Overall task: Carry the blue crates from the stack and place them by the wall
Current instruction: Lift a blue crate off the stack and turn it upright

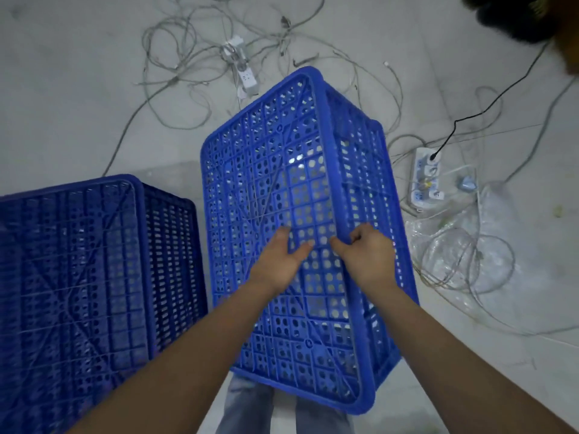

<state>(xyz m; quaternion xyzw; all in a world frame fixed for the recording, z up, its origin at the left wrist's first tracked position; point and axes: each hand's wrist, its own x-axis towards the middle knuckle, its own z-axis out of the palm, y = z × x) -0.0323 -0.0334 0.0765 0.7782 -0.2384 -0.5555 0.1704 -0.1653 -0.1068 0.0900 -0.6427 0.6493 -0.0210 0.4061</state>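
I see the upturned blue perforated plastic crate (pixel 282 151) tilted just right of a second blue crate (pixel 78 277) on the pale surface (pixel 78 104), with two hands on it: the right hand (pixel 366 255) clamped over its rim, and the left hand (pixel 279 261) on its base lattice, grip unclear.

Two blue crates (pixel 291 214) (pixel 87 277) — perforated grid lattice — on pale grey floor (pixel 62 89); one black cable (pixel 488 101).
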